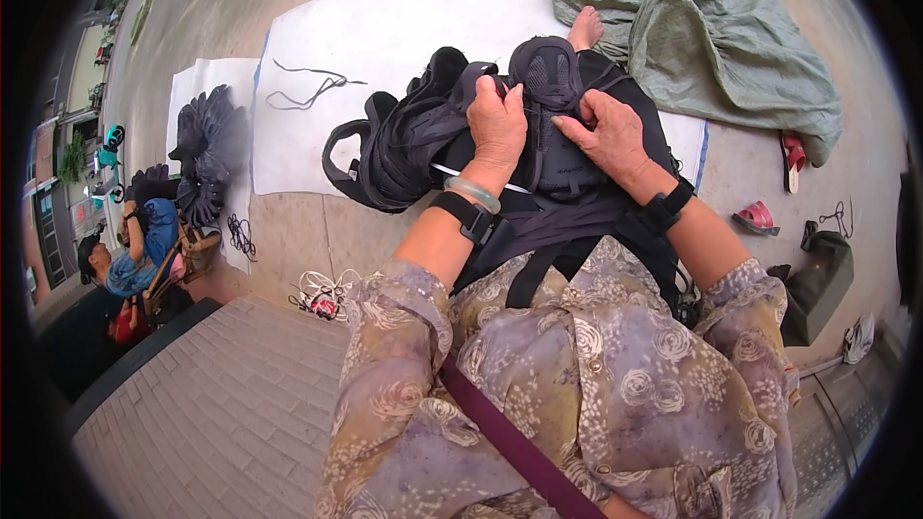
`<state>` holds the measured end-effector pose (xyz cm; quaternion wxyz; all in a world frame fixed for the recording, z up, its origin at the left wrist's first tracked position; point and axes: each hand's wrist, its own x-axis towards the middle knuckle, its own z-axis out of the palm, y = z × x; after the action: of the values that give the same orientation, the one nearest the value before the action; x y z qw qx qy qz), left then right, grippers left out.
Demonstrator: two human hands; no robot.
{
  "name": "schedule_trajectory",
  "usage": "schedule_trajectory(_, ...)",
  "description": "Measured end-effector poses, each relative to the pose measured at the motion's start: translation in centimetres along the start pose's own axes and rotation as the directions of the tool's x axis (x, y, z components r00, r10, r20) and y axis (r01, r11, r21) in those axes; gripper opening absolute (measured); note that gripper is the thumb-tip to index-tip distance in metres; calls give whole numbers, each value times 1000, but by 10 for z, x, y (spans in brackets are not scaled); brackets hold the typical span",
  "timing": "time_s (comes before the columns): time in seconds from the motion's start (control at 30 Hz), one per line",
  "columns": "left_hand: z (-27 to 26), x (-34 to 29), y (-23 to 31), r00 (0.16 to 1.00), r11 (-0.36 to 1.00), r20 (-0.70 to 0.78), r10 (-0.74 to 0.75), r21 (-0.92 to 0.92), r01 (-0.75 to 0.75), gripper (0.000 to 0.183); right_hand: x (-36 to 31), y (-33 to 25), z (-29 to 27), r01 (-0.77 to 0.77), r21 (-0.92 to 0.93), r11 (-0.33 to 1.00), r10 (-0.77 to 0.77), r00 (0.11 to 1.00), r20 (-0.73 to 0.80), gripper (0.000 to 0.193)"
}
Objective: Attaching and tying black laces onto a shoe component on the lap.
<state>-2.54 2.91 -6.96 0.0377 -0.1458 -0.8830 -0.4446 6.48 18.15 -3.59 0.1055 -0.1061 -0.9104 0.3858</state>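
Observation:
Across my lap lies a heap of dark grey and black padded fabric pieces [399, 159] with straps and looped ends. One rounded padded piece with a mesh panel [550, 72] lies between my hands. My left hand [497, 125] is closed in a pinch at the left edge of that padded piece, with a pale bangle and a black strap on its wrist. My right hand [608, 135] pinches thumb and fingers together just right of the piece. A faint thin line seems to run between the fingertips; what the right fingers hold is too small to name.
White sheeting [385, 29] covers the ground ahead, with a loose dark cord [308, 82] on it. A green cloth [740, 58] lies at the far right, near red sandals [757, 218]. At left, another person [139, 259] sits beside stacked dark pieces [207, 149].

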Motion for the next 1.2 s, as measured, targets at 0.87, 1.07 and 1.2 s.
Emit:
schedule_trajectory(0.87,-27,0,44,767,789,429,-477,-177,589,9,3,12,5,-272,117,955,250,952,175,50)
schedule_trajectory(1.07,-22,3,44,786,809,403,-468,-164,565,9,3,12,4,-289,114,951,263,944,196,47)
schedule_trajectory(1.2,-17,1,35,953,990,271,-135,-13,144,13,3,13,3,-282,110,953,256,945,204,47)
